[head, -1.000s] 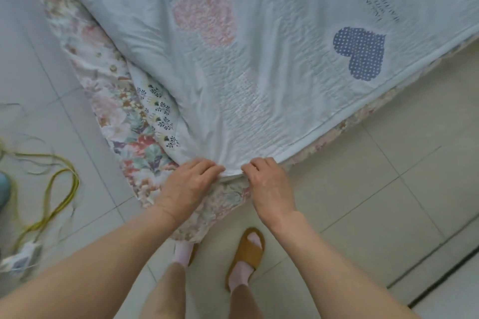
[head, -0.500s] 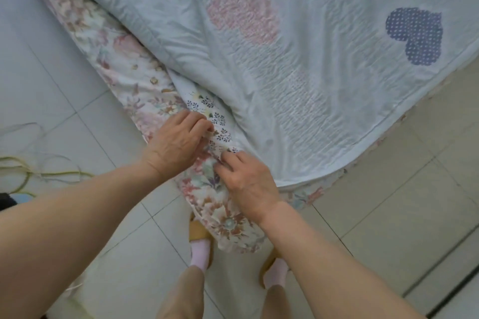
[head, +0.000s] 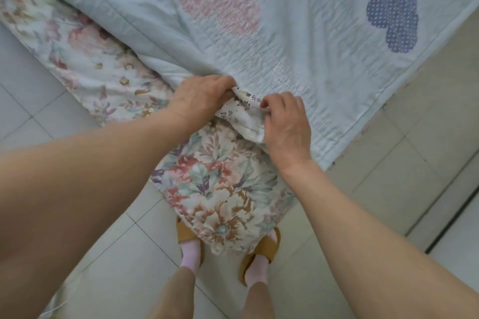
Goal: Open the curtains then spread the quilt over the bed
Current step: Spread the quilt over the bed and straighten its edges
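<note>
A pale blue quilt [head: 298, 41] with a pink heart and a dark blue dotted heart covers the bed corner. Its corner is turned back and shows a white underside with small dark flowers. My left hand [head: 201, 97] grips this folded corner from the left. My right hand [head: 287, 123] pinches the same corner from the right, a little nearer to me. Under the quilt a floral bed sheet [head: 220, 189] hangs over the mattress corner toward the floor.
Pale floor tiles [head: 404, 163] surround the bed corner. My feet, in pink socks and tan slippers [head: 189, 238], stand right against the hanging sheet. A dark floor track [head: 456, 217] runs along the right edge.
Both hands have shifted right along the quilt's edge and gathered the turned-back corner, lifting it off the floral sheet. The view has moved closer over the bed corner.
</note>
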